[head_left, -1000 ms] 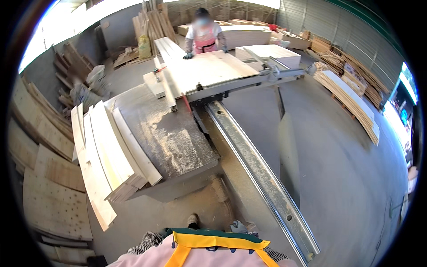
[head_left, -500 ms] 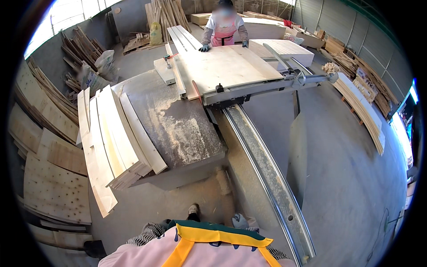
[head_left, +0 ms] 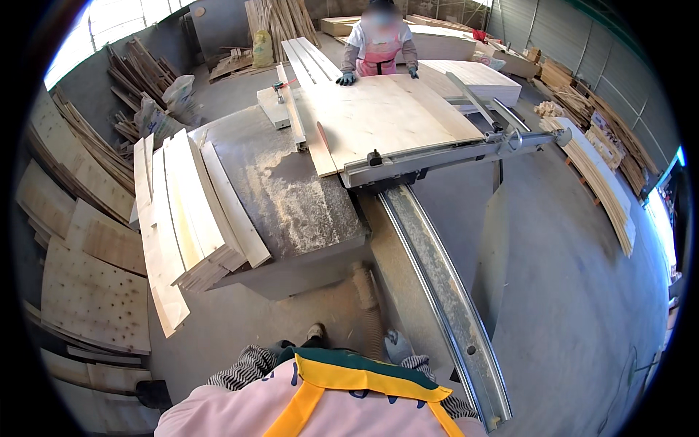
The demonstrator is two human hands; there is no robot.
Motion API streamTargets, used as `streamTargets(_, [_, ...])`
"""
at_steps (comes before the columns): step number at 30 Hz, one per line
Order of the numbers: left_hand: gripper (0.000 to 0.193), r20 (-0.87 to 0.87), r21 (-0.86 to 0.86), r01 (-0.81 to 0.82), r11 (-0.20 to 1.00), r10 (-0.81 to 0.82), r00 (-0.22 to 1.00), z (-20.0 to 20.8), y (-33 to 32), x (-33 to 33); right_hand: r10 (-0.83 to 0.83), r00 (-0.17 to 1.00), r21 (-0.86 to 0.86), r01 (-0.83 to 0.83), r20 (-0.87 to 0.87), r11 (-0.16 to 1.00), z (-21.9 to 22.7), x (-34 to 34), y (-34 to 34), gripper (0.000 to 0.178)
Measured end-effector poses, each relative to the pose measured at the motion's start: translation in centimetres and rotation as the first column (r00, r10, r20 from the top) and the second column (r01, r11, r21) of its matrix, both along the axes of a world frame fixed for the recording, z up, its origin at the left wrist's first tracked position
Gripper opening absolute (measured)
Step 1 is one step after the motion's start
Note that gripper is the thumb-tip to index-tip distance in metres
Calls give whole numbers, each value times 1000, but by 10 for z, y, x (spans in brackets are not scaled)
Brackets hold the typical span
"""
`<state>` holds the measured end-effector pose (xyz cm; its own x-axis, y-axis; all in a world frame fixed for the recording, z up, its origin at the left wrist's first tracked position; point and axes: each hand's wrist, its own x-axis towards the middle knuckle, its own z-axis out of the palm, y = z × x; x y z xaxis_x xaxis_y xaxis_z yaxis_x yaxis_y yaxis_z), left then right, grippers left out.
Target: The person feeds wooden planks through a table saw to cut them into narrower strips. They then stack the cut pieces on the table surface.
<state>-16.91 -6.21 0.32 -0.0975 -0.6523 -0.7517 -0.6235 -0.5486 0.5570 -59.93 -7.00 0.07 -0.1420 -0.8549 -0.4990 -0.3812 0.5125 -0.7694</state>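
My right hand (head_left: 397, 346), in a grey-white glove, hangs low in front of me beside the ribbed hose (head_left: 373, 320); how its fingers are set cannot be made out. Of my left arm only the striped sleeve (head_left: 247, 364) shows, and that hand is hidden by my apron. Ahead, a wide plywood sheet (head_left: 393, 109) lies across the sliding table saw. Its near edge meets the saw's metal crosscut fence (head_left: 422, 160). A narrow red part (head_left: 325, 137) stands at the cut line near the sheet's left side. Across the sheet, a co-worker's gloved hand (head_left: 346, 79) rests at the far edge.
Stacked plywood strips (head_left: 193, 211) lie on the sawdust-covered saw table (head_left: 306, 211) at left. The long slide rail (head_left: 444, 291) runs past my right side. More boards (head_left: 95, 298) lean at far left, and a panel stack (head_left: 597, 182) lies at right.
The plywood sheet and the crosscut fence have slid a little toward me, the sheet's left strip now reaching nearer past the red part. My view has shifted slightly. My right hand stays low.
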Motion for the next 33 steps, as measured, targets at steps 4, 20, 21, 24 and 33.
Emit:
streamTargets(4, [34, -45, -29, -26, 999, 25, 999, -7, -10, 2, 95, 995, 36, -95, -13, 995, 64, -1, -57, 48])
streamTargets(20, [30, -371, -117, -201, 973, 145, 917, 77, -180, -136, 291, 597, -233, -646, -747, 727, 178, 50, -375, 60])
streamTargets(21, [30, -422, -93, -241, 966, 181, 889, 65, -192, -141, 316, 546, -170, -663, -776, 729, 162, 48, -380, 61])
streamTargets(24, [35, -638, 155, -440, 884, 430, 639, 63, -222, -155, 424, 470, -6, -675, -774, 737, 172, 48, -360, 59])
streamTargets(33, [73, -534, 352, -732, 583, 767, 355, 109, -293, -226, 394, 466, -52, -695, -792, 717, 178, 14, -269, 56])
